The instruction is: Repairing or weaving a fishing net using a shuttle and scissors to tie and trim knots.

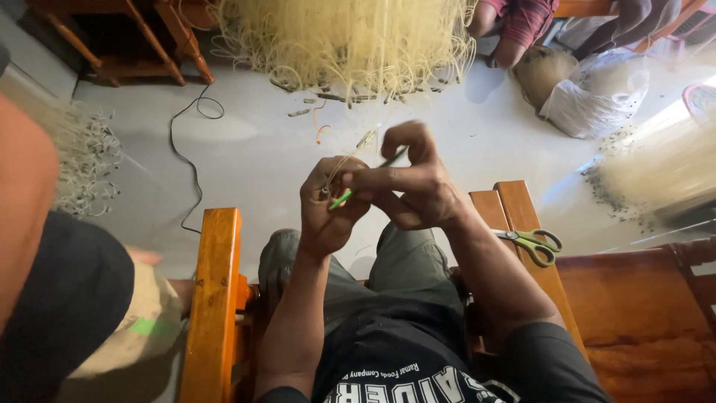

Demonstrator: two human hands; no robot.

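Note:
My left hand [328, 209] and my right hand [414, 183] meet above my knees, fingers curled together. Between them they grip a thin green stick-like tool [343, 198] and a few pale yellow strands [344, 160] that loop up from my left fingers. My right hand lies over the left, its knuckles raised. What the fingertips pinch is partly hidden. I sit on a wooden chair, its left armrest [212, 298] beside my left arm.
Green-handled scissors [533, 243] lie on the right wooden armrest [522, 224]. A big bundle of pale strands [350, 41] hangs ahead over the white floor. A black cable [183, 149] runs across the floor. Another person [67, 298] sits at my left; a further person's arm [511, 30] and white bags [597, 101] are at the far right.

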